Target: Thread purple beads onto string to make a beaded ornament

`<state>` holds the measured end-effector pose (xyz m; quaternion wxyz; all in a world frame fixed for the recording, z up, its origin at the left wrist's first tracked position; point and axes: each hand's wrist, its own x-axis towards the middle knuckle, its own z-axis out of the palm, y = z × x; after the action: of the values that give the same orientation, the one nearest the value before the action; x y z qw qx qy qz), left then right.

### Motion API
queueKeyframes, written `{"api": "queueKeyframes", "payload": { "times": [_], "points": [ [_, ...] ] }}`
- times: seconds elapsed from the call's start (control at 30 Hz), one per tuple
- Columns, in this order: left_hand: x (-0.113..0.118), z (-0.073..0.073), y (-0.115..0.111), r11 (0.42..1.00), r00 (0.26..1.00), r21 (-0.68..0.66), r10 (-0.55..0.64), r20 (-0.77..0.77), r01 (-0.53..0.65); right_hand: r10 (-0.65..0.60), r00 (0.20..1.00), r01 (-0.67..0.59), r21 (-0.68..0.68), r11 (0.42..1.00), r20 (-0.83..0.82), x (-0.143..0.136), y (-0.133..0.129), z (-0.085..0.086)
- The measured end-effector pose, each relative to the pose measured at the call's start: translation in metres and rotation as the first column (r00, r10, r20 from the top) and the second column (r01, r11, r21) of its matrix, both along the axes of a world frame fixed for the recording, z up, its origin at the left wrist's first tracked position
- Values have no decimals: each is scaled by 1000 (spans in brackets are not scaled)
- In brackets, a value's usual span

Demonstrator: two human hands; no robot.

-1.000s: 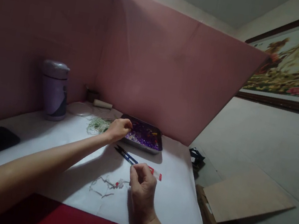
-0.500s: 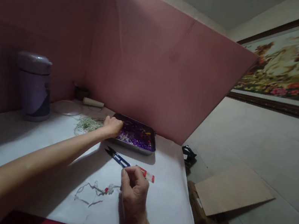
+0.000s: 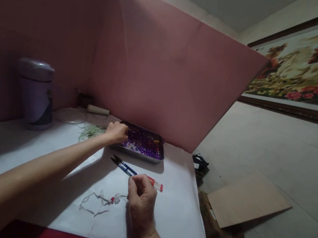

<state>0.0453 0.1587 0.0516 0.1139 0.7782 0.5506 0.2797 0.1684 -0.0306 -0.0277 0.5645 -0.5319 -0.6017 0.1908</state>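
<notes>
My left hand [image 3: 116,133] is closed over the left end of a dark tray [image 3: 156,159] of purple and clear beads; its fingertips and anything in them are hidden. Below, my right hand [image 3: 141,201] pinches the end of a thin cord. From it a beaded string [image 3: 101,197] with clear beads and one red bead [image 3: 112,200] trails left over the white sheet. Blue thread snips [image 3: 124,166] lie just beyond my right hand, their blades pointing up-left. Partly behind that hand is a small red and clear case [image 3: 157,185].
Green thread [image 3: 91,133] lies left of the tray, with a pale roll [image 3: 98,110] behind it. A lilac flask [image 3: 36,94] stands at the back left. Pink panels [image 3: 161,70] enclose the back and left. The white sheet [image 3: 178,220] ends at the right.
The whole view has shifted slightly. My left hand has moved a little left at the tray's end, while my right hand keeps its pinch on the cord.
</notes>
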Motion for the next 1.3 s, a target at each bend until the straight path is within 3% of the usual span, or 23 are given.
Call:
{"api": "queueKeyframes", "payload": {
  "times": [0.17,0.33,0.37,0.43,0.47,0.57,0.63,0.8,1.13,1.3],
  "points": [
    [-11,4,-32,995,928,-49,-58,367,82,5,1000,-5,25,1000,-15,0,0,2],
    [-9,-27,-98,934,781,-239,-63,621,265,-17,999,20,65,998,-49,0,-4,5],
    [-8,-34,-111,907,735,-281,-44,677,313,-25,998,28,74,997,-50,-1,-5,6],
    [-8,-44,-131,760,445,-394,155,882,517,-38,998,42,103,994,-43,-1,-6,7],
    [-9,-48,-138,684,369,-418,228,901,598,-44,998,48,116,992,-37,-2,-7,8],
    [-14,-53,-148,553,263,-379,280,923,742,-34,999,34,106,994,-2,-2,-10,8],
    [-17,-53,-147,529,219,-352,299,929,772,-26,999,23,98,995,24,-1,-11,7],
    [-19,-54,-142,495,156,-342,378,912,799,-5,997,-2,98,995,71,-1,-10,4],
    [-22,-57,-142,427,202,-330,317,927,842,51,992,-65,117,991,115,-3,-14,9],
    [-22,-52,-144,447,202,-327,304,931,833,63,991,-74,99,992,115,-2,-14,7]
  ]
}}
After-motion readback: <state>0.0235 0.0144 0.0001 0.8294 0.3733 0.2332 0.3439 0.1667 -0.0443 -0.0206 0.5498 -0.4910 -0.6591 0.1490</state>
